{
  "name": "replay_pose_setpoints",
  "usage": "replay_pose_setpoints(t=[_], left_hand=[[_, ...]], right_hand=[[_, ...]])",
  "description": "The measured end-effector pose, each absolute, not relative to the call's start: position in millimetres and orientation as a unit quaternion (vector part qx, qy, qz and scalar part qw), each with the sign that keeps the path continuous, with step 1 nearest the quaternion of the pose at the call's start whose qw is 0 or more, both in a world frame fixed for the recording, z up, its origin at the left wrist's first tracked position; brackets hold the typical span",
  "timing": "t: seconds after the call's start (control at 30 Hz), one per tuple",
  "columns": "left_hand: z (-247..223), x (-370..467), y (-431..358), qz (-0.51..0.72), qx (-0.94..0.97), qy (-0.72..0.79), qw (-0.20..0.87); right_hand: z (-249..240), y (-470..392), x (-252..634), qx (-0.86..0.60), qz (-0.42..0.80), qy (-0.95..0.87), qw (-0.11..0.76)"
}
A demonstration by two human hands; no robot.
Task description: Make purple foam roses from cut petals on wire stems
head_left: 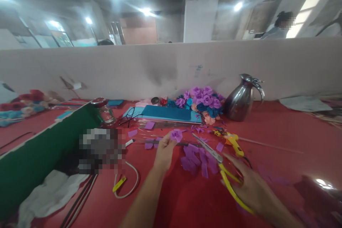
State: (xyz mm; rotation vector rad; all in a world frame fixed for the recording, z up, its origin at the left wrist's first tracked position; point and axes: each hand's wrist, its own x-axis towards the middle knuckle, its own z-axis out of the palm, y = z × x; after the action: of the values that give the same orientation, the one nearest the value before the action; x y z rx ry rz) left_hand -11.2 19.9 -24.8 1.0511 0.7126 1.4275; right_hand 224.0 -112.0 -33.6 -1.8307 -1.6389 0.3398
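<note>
The left hand's (163, 153) fingers pinch 1 shaped purple flower (176, 135) above the table's (181, 199) middle; the right hand's (253, 188) grasp scissors (217, 156). Formed blooms (204, 98) cluster toward the far edge; loose purple pieces (191, 158) lie unassembled. Blue marks (198, 69) on the partition (107, 71) are unreadable.

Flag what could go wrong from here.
1. Nick: the scissors in the right hand point toward the left hand and the purple flower; a slip might catch either.
2. Burn: the glue gun lies just beyond the scissors; if hot (can't tell), knuckles could brush it.
3. Scatter: loose purple pieces could get swept by either hand.
</note>
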Motion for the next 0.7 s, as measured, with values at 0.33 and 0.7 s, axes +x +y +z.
replay_pose_setpoints(t=[0.33,0.7], left_hand=[[-28.6,-10.5,19.8,0.598,0.472,0.309,0.569],[-26.2,-10.1,17.9,0.592,0.483,0.305,0.568]], right_hand=[[-1.5,-128.3,208.7,-0.636,0.262,-0.59,0.423],[1.7,-124.8,203.3,-0.635,0.317,-0.581,0.399]])
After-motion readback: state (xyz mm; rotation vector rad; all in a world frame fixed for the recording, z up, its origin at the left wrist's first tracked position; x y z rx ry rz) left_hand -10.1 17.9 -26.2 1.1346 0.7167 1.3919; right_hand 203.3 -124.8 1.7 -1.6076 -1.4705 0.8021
